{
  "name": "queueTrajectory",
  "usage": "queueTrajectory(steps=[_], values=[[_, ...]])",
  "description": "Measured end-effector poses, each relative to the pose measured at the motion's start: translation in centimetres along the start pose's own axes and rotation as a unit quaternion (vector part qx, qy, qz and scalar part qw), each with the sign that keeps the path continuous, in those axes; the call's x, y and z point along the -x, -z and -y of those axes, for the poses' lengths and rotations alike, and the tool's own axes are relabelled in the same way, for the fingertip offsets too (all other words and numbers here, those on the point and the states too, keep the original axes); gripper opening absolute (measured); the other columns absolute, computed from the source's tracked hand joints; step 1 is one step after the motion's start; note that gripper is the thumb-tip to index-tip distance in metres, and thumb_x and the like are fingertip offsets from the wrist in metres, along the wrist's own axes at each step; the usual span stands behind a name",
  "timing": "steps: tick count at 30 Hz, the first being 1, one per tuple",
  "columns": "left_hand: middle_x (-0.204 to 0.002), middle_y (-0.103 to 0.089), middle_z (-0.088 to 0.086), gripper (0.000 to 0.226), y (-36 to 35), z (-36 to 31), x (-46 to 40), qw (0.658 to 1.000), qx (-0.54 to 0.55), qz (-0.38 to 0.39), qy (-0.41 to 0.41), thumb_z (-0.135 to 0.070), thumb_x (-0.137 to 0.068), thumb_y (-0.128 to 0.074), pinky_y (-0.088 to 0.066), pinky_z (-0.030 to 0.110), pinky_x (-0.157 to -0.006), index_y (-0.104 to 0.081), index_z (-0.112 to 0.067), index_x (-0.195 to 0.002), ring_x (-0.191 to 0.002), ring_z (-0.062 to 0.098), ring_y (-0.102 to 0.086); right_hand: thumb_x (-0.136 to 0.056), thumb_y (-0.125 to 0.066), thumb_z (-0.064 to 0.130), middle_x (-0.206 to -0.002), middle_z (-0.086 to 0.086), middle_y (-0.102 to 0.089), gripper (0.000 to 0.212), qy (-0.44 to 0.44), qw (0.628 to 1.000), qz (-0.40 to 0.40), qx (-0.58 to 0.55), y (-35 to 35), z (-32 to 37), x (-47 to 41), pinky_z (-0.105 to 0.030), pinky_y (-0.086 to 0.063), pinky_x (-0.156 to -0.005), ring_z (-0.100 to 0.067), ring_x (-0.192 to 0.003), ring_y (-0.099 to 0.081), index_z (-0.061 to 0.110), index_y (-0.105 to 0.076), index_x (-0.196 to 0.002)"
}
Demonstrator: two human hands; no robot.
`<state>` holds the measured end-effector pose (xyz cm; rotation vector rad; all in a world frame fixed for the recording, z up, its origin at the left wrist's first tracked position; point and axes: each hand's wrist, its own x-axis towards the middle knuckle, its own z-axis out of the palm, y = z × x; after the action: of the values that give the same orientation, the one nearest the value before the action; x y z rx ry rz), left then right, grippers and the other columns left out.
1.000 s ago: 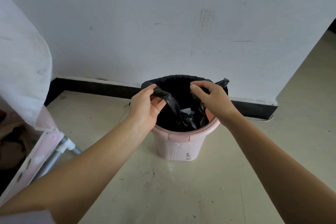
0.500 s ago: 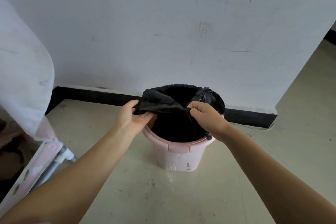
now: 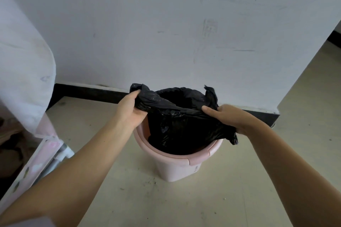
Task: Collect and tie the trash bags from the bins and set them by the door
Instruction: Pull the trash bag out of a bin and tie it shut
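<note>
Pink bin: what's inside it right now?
Inside the pink bin is a black trash bag, its top pulled up above the rim and gripped by the left hand and right hand. The bag's contents are hidden by the plastic.

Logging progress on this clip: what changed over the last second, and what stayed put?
Both hands, left hand and right hand, spread apart and pulled the black bag up off the rim, each gripping its edge throughout. The pink bin stayed put by the wall.
</note>
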<state>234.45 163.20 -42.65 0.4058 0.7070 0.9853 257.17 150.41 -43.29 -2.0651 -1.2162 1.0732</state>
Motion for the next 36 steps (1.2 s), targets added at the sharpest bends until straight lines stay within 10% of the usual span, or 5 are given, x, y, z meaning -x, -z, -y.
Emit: queueTrajectory(steps=[4,11,19,32,36], values=[[-0.077,-0.069,0.007,0.022,-0.2,3.3,1.0,0.977,-0.204,0.000,-0.053,0.001,-0.091,-0.045,-0.057,0.026,-0.069,-0.063,-0.011,-0.086,-0.072,0.021,-0.067,-0.068,-0.067,0.062,-0.107,-0.021,-0.069,0.076,0.059,0.983,0.071,-0.161,-0.4,0.3,0.1,-0.042,-0.054,-0.093,-0.033,-0.103,-0.067,-0.006,-0.062,-0.104],[-0.128,-0.053,0.003,0.050,-0.8,9.7,4.1,0.754,-0.624,0.174,-0.113,0.001,-0.088,-0.041,-0.039,0.018,-0.093,-0.041,-0.014,-0.136,-0.115,0.010,-0.049,-0.087,-0.060,0.041,-0.079,0.006,-0.069,0.022,0.128,0.985,0.025,-0.112,-5.2,2.0,-0.8,-0.025,-0.054,-0.082,-0.007,-0.080,-0.066,0.022,-0.064,-0.078],[-0.103,-0.055,0.024,0.034,-1.3,8.9,4.4,0.973,-0.192,0.066,0.111,0.009,-0.087,-0.026,-0.046,0.038,-0.099,-0.051,0.002,-0.110,-0.098,0.031,-0.055,-0.089,-0.049,0.016,-0.057,0.001,-0.038,0.035,0.172,0.970,-0.117,0.124,-5.1,2.3,-1.0,-0.026,-0.030,-0.055,-0.016,-0.060,-0.039,0.015,-0.032,-0.058],[-0.110,-0.066,0.020,0.035,-0.3,6.6,-3.4,0.980,-0.184,-0.072,0.031,0.006,-0.087,-0.041,-0.053,0.043,-0.088,-0.065,-0.010,-0.105,-0.095,0.030,-0.064,-0.090,-0.043,0.009,-0.061,0.003,-0.042,0.015,0.175,0.964,0.055,0.191,-4.1,0.2,-0.8,-0.026,-0.032,-0.057,-0.010,-0.055,-0.038,0.002,-0.050,-0.079],[-0.074,-0.063,0.009,0.038,-0.1,6.4,-3.1,0.917,-0.378,-0.095,-0.082,0.005,-0.085,-0.030,-0.055,0.029,-0.051,-0.062,-0.014,-0.088,-0.059,0.017,-0.062,-0.090,-0.040,0.008,-0.063,-0.001,-0.045,0.020,0.126,0.983,-0.059,0.118,-4.1,-0.4,-2.0,-0.030,-0.033,-0.056,-0.018,-0.059,-0.044,0.009,-0.046,-0.071]])
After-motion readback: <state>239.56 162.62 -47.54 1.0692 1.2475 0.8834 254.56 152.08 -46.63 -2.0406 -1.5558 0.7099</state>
